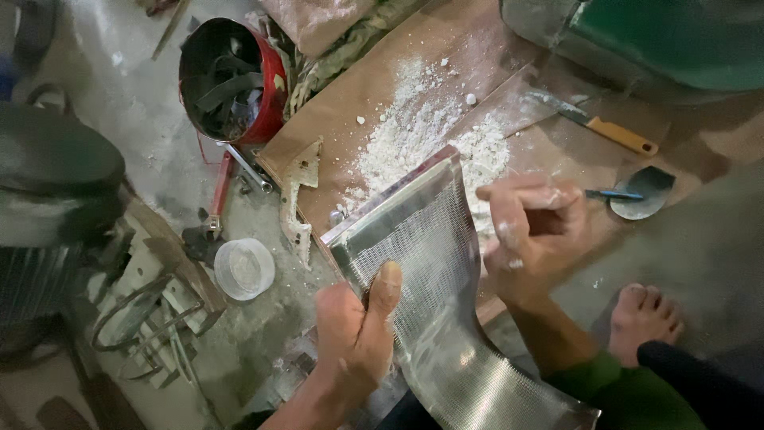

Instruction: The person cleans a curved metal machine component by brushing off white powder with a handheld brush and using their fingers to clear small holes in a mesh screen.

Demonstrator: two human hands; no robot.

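Far left, a dark machine (56, 183) sits beside loose metal hoops (143, 318) on the floor. Next comes a red bucket (235, 80) of dark scraps, with a small white tub (244, 268) lying below it on the concrete.

My left hand (354, 334) is closed on the near left edge of the mesh sheet (434, 287), thumb pressed flat on top. The sheet is curved and shiny, finely perforated; its far end rests on the cardboard (358, 95), touching the heap of white powder (422, 127). My right hand (533, 235) is curled shut just beside the sheet's right edge, fingers dusted white; whether it pinches something small I cannot tell.

I judge I am in the middle of working powder or filler along the sheet's right edge. The next move, as I see it, calls for keeping the left grip firm so the springy sheet does not flex, while the right hand presses along the edge evenly.

Further right lie a yellow-handled knife (613, 131) and a trowel (641, 191), both near my right hand, and my bare foot (641, 318).
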